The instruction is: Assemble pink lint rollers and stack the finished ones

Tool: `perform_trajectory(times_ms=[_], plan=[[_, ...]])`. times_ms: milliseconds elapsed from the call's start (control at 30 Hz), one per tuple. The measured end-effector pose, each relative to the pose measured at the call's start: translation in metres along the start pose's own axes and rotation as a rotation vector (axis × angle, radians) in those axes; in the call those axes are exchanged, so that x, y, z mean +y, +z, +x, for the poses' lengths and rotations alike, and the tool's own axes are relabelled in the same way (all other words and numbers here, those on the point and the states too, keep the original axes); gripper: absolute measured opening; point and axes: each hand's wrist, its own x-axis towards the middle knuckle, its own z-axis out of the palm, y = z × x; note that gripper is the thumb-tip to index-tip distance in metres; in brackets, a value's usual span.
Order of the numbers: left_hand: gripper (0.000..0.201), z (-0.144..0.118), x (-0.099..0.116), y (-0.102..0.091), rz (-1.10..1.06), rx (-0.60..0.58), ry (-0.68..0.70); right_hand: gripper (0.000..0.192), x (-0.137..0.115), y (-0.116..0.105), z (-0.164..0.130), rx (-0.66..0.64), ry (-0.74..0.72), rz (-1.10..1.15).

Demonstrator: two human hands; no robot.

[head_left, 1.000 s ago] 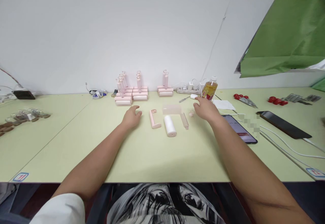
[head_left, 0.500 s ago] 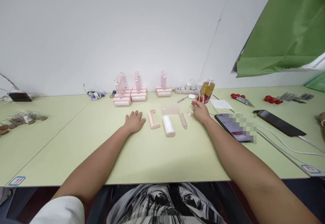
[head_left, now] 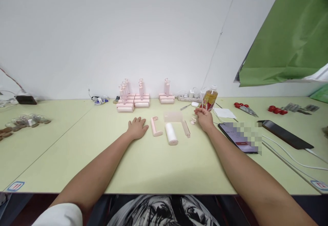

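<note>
My left hand [head_left: 137, 128] lies palm down on the table, fingers spread, holding nothing. Just right of it is a pink C-shaped roller frame [head_left: 154, 127]. A white roll [head_left: 171, 134], apparently a lint roller's, lies beside that. Behind the roll is a translucent pink curved cover [head_left: 172, 117], with a slim translucent pink handle-like piece [head_left: 186, 129] to its right. My right hand [head_left: 205, 118] rests on its side with fingers loosely bent and apart, nothing visible in it. Close to its fingertips are a small pink looped piece [head_left: 193, 120] and a drink bottle [head_left: 210, 98].
Assembled pink rollers with upright handles [head_left: 133, 100] stand along the wall. A screwdriver [head_left: 185, 107], a power strip [head_left: 189, 98] and a white case [head_left: 195, 104] are at the back. Phones [head_left: 237, 138], cables, white paper [head_left: 225, 113] and red-handled tools [head_left: 244, 108] lie at right.
The camera has tilted slightly upward, so the table and everything on it appear lower. Both hands stay in the same places beside the parts.
</note>
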Motion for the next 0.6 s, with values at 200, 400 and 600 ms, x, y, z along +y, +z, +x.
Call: perform_trajectory(times_ms=[200, 400, 600], plan=[[0.047, 0.001, 0.010, -0.001, -0.122, 0.169, -0.017, 0.030, -0.046, 0.000, -0.023, 0.060, -0.239, -0.058], [0.051, -0.007, 0.035, 0.001, -0.210, 0.206, -0.053, 0.029, -0.093, 0.018, -0.072, -0.327, -0.369, -0.329], [0.057, -0.015, 0.043, -0.003, -0.141, 0.035, -0.063, 0.056, -0.110, 0.032, -0.108, -0.640, -0.215, -0.695]])
